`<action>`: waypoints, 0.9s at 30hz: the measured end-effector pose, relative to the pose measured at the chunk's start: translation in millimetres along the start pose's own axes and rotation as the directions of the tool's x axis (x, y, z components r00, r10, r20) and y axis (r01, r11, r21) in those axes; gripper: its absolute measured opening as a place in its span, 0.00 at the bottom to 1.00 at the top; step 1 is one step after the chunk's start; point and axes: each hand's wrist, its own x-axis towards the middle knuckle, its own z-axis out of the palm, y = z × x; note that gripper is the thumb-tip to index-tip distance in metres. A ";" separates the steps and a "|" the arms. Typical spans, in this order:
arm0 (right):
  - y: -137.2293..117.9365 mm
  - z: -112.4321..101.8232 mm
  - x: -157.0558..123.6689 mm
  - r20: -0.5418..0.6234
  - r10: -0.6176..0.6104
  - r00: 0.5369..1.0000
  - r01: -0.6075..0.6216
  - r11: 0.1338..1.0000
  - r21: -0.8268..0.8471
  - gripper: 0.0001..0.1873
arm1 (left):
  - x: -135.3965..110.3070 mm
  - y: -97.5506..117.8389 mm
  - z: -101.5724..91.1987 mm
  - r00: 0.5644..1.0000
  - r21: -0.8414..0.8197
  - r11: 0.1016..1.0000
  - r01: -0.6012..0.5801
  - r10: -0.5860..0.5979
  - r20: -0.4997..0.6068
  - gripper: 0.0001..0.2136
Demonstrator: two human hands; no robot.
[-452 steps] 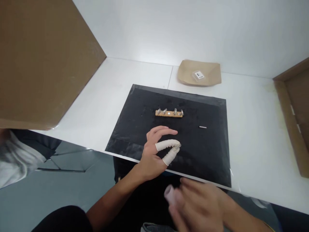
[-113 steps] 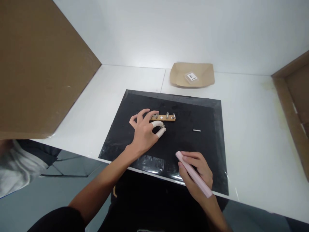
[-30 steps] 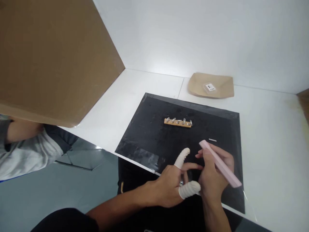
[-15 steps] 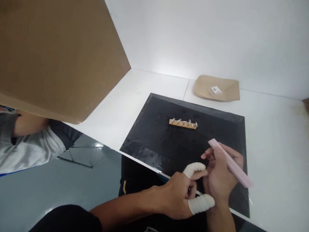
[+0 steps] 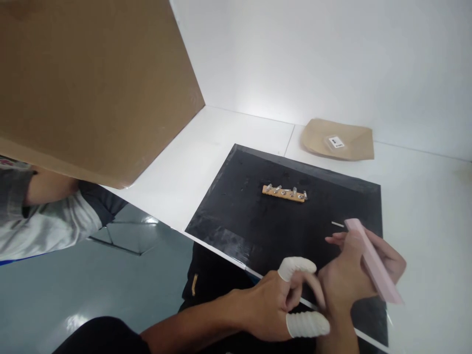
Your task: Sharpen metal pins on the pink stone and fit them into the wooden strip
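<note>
My right hand [image 5: 356,273] grips a long pale pink bar [image 5: 378,268], thumb laid over it, above the black mat's right side. A short thin white stick [image 5: 337,224] shows beside the bar's upper end; whether it touches the bar or hand I cannot tell. My left hand [image 5: 282,300], with white finger cots on thumb and index finger, is beside my right wrist. Its thumb and index finger are apart, with nothing visible between them. Farther back, a tan strip [image 5: 283,193] carrying several small clear and metallic pieces lies on the black mat [image 5: 236,206].
A brown paper packet [image 5: 356,132] with a small labelled clear bag [image 5: 335,142] on it lies near the white wall. A large brown board [image 5: 103,88] stands at the left. Beyond it, another person's arm [image 5: 49,188] shows below the board's edge.
My right hand and the pink bar have moved right. The thin white stick now shows by the bar's end. My left index and middle fingers have shifted slightly; the whole view moved a little.
</note>
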 end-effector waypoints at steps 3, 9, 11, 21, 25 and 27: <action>6.7 -4.6 10.4 0.022 -0.052 0.998 0.051 0.998 0.027 0.14 | -8.2 18.9 -16.1 0.984 0.079 0.996 0.046 -0.058 0.167 0.39; 22.9 -32.1 23.3 0.064 0.013 0.998 -0.019 0.995 0.099 0.17 | -14.8 40.4 -67.2 0.973 0.237 0.971 -0.026 0.079 -0.218 0.27; 26.8 -43.1 24.2 0.100 0.050 0.994 -0.054 0.998 0.031 0.19 | -10.3 35.9 -90.3 0.933 0.389 0.921 -0.020 0.157 -0.324 0.18; 37.9 -59.8 18.1 0.210 0.175 0.962 -0.141 0.976 -0.168 0.22 | 47.8 4.1 -187.4 0.855 0.885 0.465 0.038 0.444 -0.270 0.19; 38.8 -62.6 16.5 0.239 0.195 0.951 -0.129 0.955 -0.266 0.21 | 67.8 9.1 -196.0 0.901 0.881 0.467 0.076 0.346 -0.261 0.18; 38.5 -63.4 15.5 0.250 0.192 0.949 -0.111 0.946 -0.303 0.20 | 73.4 10.4 -197.3 0.906 0.880 0.470 0.065 0.341 -0.249 0.15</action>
